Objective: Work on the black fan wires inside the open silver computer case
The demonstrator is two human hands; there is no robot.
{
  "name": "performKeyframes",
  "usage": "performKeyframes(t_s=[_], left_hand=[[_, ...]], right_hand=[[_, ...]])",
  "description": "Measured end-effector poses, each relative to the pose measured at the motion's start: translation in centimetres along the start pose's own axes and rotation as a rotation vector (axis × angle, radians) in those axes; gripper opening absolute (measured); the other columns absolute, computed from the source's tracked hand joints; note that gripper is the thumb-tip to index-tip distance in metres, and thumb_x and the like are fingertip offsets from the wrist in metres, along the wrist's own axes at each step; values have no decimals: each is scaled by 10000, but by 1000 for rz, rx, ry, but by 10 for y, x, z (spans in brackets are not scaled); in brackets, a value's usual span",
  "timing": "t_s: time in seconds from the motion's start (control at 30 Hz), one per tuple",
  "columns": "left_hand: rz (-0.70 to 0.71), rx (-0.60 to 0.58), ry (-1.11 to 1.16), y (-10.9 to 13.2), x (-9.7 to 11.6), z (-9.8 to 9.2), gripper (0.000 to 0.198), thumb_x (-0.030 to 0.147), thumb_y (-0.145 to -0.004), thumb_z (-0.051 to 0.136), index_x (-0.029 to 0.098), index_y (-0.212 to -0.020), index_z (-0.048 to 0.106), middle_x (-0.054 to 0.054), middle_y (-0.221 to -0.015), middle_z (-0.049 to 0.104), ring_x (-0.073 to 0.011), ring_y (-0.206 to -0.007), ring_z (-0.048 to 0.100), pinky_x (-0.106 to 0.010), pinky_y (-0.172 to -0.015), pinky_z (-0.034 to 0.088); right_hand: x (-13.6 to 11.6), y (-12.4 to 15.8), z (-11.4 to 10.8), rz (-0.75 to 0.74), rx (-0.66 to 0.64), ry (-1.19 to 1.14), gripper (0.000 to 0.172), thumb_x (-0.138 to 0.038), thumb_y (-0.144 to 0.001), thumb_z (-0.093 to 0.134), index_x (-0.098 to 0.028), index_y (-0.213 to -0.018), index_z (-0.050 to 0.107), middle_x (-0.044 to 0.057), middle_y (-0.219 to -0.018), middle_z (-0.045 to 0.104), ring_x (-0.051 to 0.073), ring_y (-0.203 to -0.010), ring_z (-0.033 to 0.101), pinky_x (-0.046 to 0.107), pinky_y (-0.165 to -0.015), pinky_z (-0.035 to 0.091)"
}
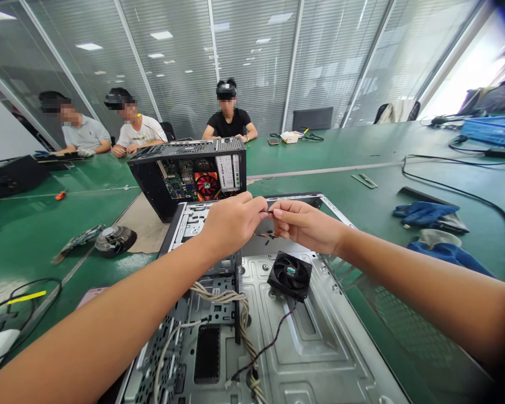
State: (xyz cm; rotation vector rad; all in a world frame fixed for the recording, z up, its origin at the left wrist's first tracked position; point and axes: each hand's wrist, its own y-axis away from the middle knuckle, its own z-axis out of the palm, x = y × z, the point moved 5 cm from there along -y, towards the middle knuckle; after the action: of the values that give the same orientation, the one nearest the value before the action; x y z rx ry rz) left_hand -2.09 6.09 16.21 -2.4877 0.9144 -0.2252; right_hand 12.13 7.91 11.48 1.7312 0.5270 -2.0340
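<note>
Nearest of all, my left forearm (pixel 122 314) comes in from eight o'clock and my right forearm (pixel 416 280) from four, taking the small dark piece (pixel 271 213) I hold as the centre of the dial. My left hand (pixel 231 221) and right hand (pixel 303 224) both pinch it, fingertips almost meeting; it is too small and covered for me to name. Just below, at six, thin coloured wires (pixel 263 235) show, and I cannot tell whether they join it. All this is above an open computer case (pixel 340 359) lying flat on the green table (pixel 328 154). Between five and six, a black fan (pixel 290 275) rests on the case's bare metal, its twisted cord (pixel 272 340) trailing towards seven, across the beige cables (pixel 244 308). At ten, a second tower (pixel 185 182) stands upright, a red-and-black fan (pixel 207 186) inside. Blue gloves (pixel 427 214) lie at three, a round cooler (pixel 115 241) near nine. Across the table, a person in black (pixel 229 123) sits at eleven, two people in pale tops (pixel 141 132) at ten.
</note>
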Motion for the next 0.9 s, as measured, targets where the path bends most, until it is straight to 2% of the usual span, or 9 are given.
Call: performKeyframes(t_s=[0.07, 0.17, 0.4, 0.5, 0.6, 0.67, 0.73, 0.8, 0.9], left_hand=[[-2, -1, -16, 0, 0, -1, 223, 333, -970, 446, 214, -915, 627, -14, -819, 594, -133, -711, 534, -263, -586, 317], [-6, -18, -22, 0, 1, -1, 225, 326, -961, 450, 211, -893, 631, -15, -830, 614, -136, -703, 538, -264, -569, 303], [-85, -90, 135, 0, 6, 3, 178, 268, -832, 506, 173, -717, 605, -19, -662, 627, -131, -609, 538, -265, -561, 342], [-247, -198, 365, 1, 4, 9, 162, 263, -784, 523, 170, -667, 585, 0, -571, 613, -112, -527, 551, -244, -528, 379], [-471, -312, 611, 5, -2, 18, 137, 268, -781, 518, 166, -709, 572, 5, -527, 612, -114, -464, 592, -226, -481, 423], [-594, -286, 711, 7, -7, 22, 114, 258, -795, 503, 169, -742, 549, -1, -528, 618, -129, -473, 626, -227, -473, 456], [-678, -222, 769, 7, -13, 25, 105, 249, -820, 477, 175, -756, 518, -7, -535, 619, -141, -501, 652, -229, -479, 485], [-735, -179, 802, 8, -18, 28, 109, 245, -843, 456, 179, -765, 493, -12, -561, 625, -144, -523, 668, -226, -481, 501], [-768, -169, 835, 9, -19, 30, 99, 233, -847, 454, 177, -769, 477, -27, -641, 651, -139, -540, 679, -218, -476, 504]], right_hand=[[-1, -1, -1, -31, 17, 90, 234, -410, -821, 652, -196, -799, 559, -73, -561, 422, 99, -544, 381, 271, -564, 317], [-1, -2, -4, -68, 64, 208, 258, -425, -810, 646, -194, -750, 548, -64, -581, 428, 101, -559, 361, 271, -565, 296], [-1, -3, -5, -77, 79, 485, 192, -375, -832, 588, -191, -785, 615, -14, -667, 532, 133, -648, 465, 300, -647, 376], [-1, -5, -3, -96, 70, 626, 177, -356, -827, 572, -189, -794, 620, 10, -718, 578, 148, -687, 493, 313, -672, 394], [-4, -6, -10, -154, 205, 775, 183, -365, -778, 638, -197, -821, 580, 26, -796, 604, 158, -721, 506, 311, -661, 394], [-4, -6, -16, -130, 343, 879, 251, -412, -760, 670, -207, -734, 527, 11, -715, 560, 150, -661, 466, 304, -610, 361], [0, -6, -19, -21, 386, 946, 392, -492, -791, 638, -215, -588, 448, -15, -570, 448, 131, -562, 382, 301, -551, 302], [6, -5, -16, 102, 309, 861, 507, -569, -843, 551, -216, -509, 406, -25, -494, 370, 115, -495, 330, 301, -512, 269], [10, -3, -6, 159, 183, 474, 524, -638, -871, 468, -194, -595, 506, 5, -553, 475, 117, -488, 426, 288, -484, 302]])
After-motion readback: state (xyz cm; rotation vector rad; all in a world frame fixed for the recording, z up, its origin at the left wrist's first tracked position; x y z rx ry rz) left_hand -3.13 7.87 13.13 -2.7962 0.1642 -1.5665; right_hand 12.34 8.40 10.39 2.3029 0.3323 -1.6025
